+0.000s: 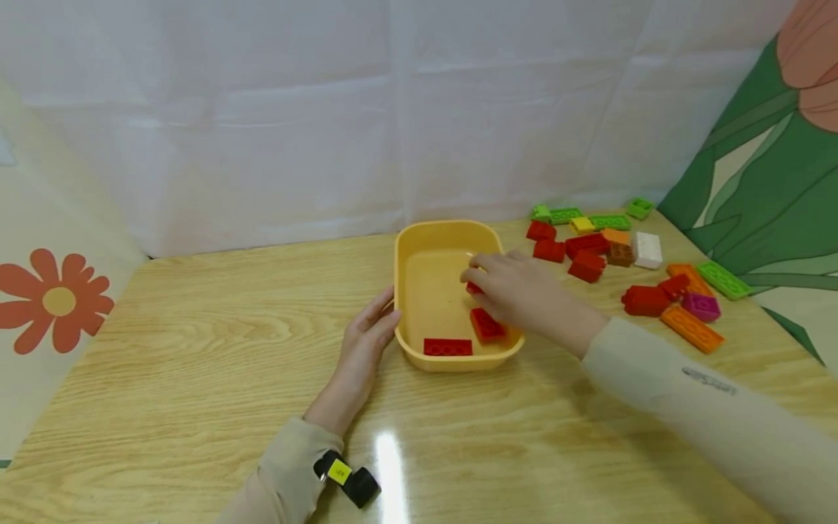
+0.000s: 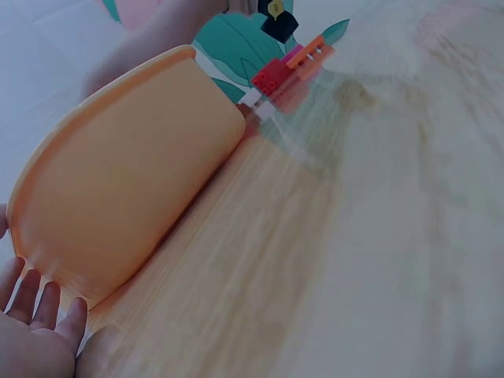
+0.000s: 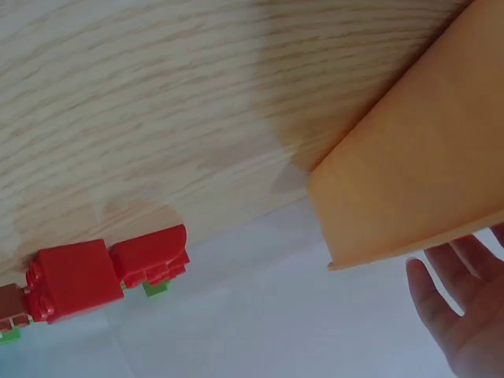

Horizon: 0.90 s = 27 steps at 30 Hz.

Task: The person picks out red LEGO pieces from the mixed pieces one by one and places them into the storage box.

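A yellow plastic bin stands on the wooden table. Inside it, near the front wall, lie a flat red toy brick and a second red brick. My left hand touches the bin's left wall from outside; the left wrist view shows its fingertips against that wall. Reaching over the right rim, my right hand pinches a small red toy brick, mostly hidden under the fingers. In the right wrist view, the right hand's fingers hang past the rim and that brick is out of sight.
Right of the bin are loose toy bricks: several red ones, green plates, orange plates, a white brick, a brown brick, a magenta brick and a yellow one. A white cloth hangs behind the table.
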Motion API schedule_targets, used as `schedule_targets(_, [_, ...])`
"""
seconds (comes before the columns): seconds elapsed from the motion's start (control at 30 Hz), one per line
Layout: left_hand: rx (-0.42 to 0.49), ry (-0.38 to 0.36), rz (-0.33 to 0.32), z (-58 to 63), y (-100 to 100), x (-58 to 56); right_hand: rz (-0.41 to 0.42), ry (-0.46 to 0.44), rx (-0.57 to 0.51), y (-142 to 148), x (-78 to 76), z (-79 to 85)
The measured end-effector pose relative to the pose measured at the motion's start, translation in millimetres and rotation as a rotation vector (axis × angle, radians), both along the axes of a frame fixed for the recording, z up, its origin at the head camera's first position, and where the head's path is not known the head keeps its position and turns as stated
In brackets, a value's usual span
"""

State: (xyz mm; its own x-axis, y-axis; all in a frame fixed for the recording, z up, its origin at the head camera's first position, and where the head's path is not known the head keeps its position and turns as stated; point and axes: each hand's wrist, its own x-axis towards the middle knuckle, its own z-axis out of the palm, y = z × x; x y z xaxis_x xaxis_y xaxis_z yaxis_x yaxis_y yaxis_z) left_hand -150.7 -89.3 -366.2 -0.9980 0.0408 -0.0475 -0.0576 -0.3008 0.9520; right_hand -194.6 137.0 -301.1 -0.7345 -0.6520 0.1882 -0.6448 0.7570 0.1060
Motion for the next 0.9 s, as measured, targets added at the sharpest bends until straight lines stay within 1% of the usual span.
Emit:
schedule_targets(0.2, [0.002,0.006,-0.001,0.3,1,0.4,0.031,0.028,0.000,-1,-1.7,-5.7])
schedule_targets(0.47, [-0.008,0.008,0.000,-1.5,1,-1.0,0.016,0.031,0.052,-3,-4.1,-10.2])
schedule_targets(0.63, [-0.005,0.003,0.001,-1.5,0,-0.1,-0.012,0.005,0.090,-5,-5.5,-11.7])
schedule_targets(0.73, [0.000,0.006,-0.005,-1.6,0,0.6,-0.026,-0.007,0.100,-6,-5.9,-12.5])
schedule_targets(0.9, [0.001,0.011,-0.013,-1.5,0,0.8,-0.028,0.006,0.100,-7,-5.1,-13.6])
